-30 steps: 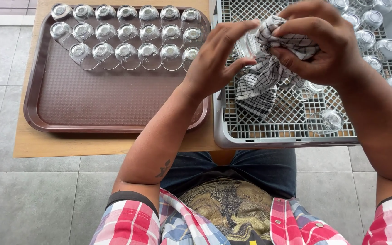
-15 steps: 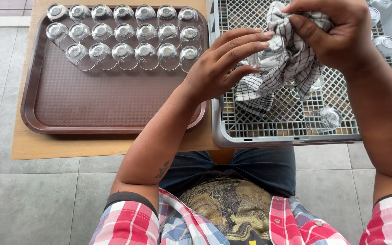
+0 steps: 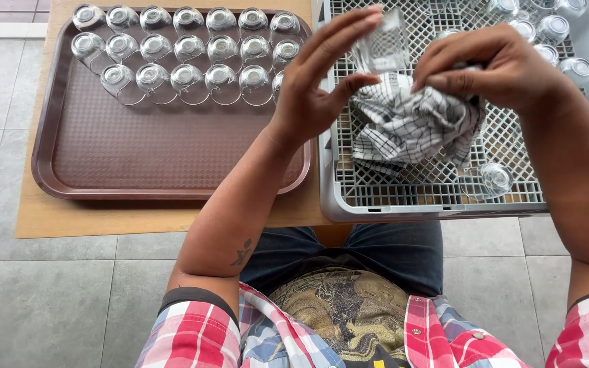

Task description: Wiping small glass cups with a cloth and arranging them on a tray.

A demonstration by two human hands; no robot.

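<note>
While left grip point(image 3: 322, 82) pinches glass point(image 3: 383, 44) | cloth point(image 3: 410, 126) below, seemingly apart

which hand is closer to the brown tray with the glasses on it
Left. The left hand holds a small glass right beside the brown tray's right rim; the right hand grips the checked cloth farther right, over the grey rack.

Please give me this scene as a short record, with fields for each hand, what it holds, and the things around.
left hand: holds a clear glass by the fingertips, above the rack
right hand: grips a checked cloth
cloth: hangs down onto the grey rack
rack: more glasses at its far right, one glass near the front
tray: brown, three rows of upturned glasses at its far end, near part bare
table: wooden, under tray and rack
</note>
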